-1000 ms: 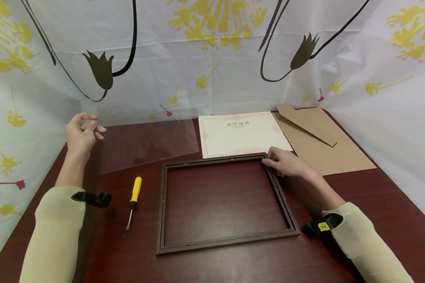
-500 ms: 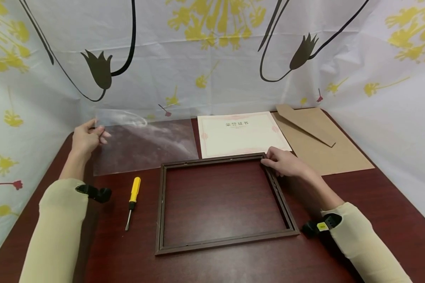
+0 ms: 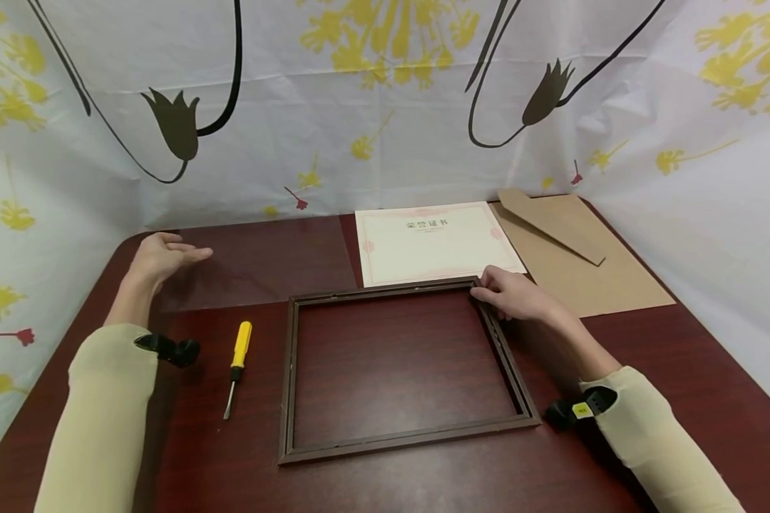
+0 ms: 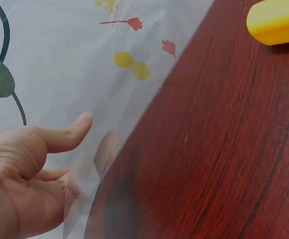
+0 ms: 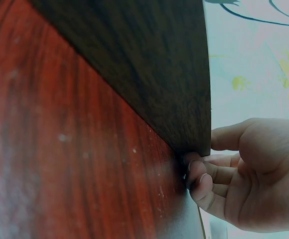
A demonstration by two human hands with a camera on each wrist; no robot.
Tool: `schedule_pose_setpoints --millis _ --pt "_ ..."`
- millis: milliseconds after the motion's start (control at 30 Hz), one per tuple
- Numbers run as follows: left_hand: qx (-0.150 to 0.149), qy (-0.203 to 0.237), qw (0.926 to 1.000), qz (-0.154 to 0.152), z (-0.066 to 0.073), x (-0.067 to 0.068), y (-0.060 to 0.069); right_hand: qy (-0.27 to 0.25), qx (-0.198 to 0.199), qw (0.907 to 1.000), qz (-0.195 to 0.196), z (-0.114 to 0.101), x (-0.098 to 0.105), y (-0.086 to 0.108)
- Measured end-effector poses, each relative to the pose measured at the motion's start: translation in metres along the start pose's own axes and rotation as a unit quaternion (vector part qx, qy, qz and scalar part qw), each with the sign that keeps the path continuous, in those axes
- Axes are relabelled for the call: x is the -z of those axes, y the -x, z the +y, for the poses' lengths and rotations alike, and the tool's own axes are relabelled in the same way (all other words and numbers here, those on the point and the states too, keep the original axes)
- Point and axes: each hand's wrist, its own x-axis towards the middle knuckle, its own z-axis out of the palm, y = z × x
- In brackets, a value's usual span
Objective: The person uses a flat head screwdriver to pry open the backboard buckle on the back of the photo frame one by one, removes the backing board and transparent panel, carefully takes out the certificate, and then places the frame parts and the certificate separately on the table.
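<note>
A dark brown picture frame (image 3: pixel 411 437) lies flat on the table with its middle open. At its far right corner my right hand (image 3: pixel 510 292) grips the bar, thumb on one side and fingers curled round the other; the right wrist view shows this hand (image 5: pixel 256 174) at the frame's corner (image 5: pixel 154 64). A clear plastic sheet (image 3: pixel 276 256) lies flat at the back left. Over its left edge is my left hand (image 3: pixel 163 256), fingers mostly straight. In the left wrist view its thumb (image 4: pixel 67 138) stands apart from the fingers, which are partly hidden.
A yellow-handled screwdriver (image 3: pixel 241 347) lies between my left arm and the frame. Behind the frame is a printed certificate (image 3: pixel 436 249), and to its right a brown backing board (image 3: pixel 616 285) with a raised flap (image 3: pixel 552 228). A patterned cloth (image 3: pixel 385 142) hangs round the table (image 3: pixel 603 470).
The clear sheet's left side was lifted half a second ago and is now down flat. My left hand has lowered and its fingers have straightened. The right hand stays on the frame.
</note>
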Motion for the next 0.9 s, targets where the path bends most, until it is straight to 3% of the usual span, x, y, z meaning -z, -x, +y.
schedule_pose_setpoints --millis 200,467,900 --pt "-0.01 -0.041 0.9982 -0.041 0.0 -0.005 0.0 0.003 -0.003 1.0 0.003 0.001 0.0 0.0" --pt "0.008 -0.077 0.9969 -0.014 -0.001 -0.017 -0.003 0.004 -0.001 1.0 0.005 0.0 0.0 0.001" --pt "-0.005 -0.099 0.995 -0.007 -0.001 -0.03 -0.007 0.001 0.001 1.0 0.004 0.0 -0.001 -0.001"
